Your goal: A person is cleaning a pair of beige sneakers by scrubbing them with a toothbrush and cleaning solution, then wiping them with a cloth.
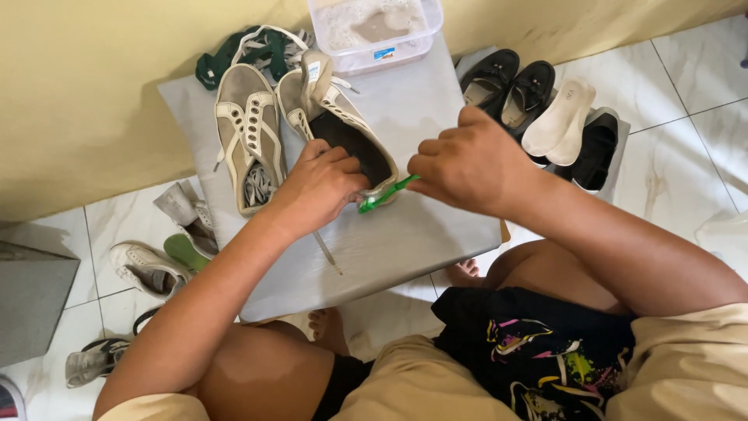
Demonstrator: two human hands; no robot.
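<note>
White marble-look floor tiles meet a yellow wall, and against it stands a low grey board [405, 242] that carries the work. Near the board's middle lies a beige canvas shoe [343, 125], tipped on its side with its dark opening up; the left hand [315, 187] grips its heel end, fingers curled over the rim. The right hand [467, 164] is closed around a green toothbrush [383, 195], whose head touches the shoe's sole edge. A matching second shoe [248, 132] lies just beside it toward the board's left edge. At the far edge sits a clear plastic tub [374, 31] of soapy water. Black shoes [506, 86] wait beyond the right edge.
</note>
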